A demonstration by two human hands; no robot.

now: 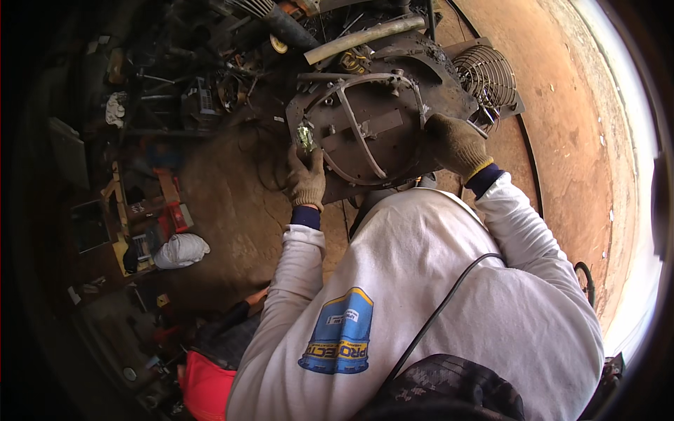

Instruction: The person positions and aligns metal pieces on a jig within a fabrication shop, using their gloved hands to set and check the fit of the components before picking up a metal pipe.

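A round metal frame (356, 130) made of flat bar, with a strap across its middle, lies over a dark steel worktable (397, 149). My left hand (307, 186), in a tan knit glove, is at the frame's lower left edge, thumb and fingers closed about the rim. Beside those fingertips is a shiny greenish-silver patch (305, 137); what it is I cannot make out. On the right side, my gloved right hand (460, 146) is curled round the rim, its fingertips partly hidden. Some small metal pieces rest on the plate inside the ring.
Beyond the frame are a long tube (365, 40) and a yellow-and-black tool (354, 62). A round wire guard (486, 76) stands at the table's right end. Tools clutter the far left. A person in red (207, 384) is at lower left, near a white bag (181, 251).
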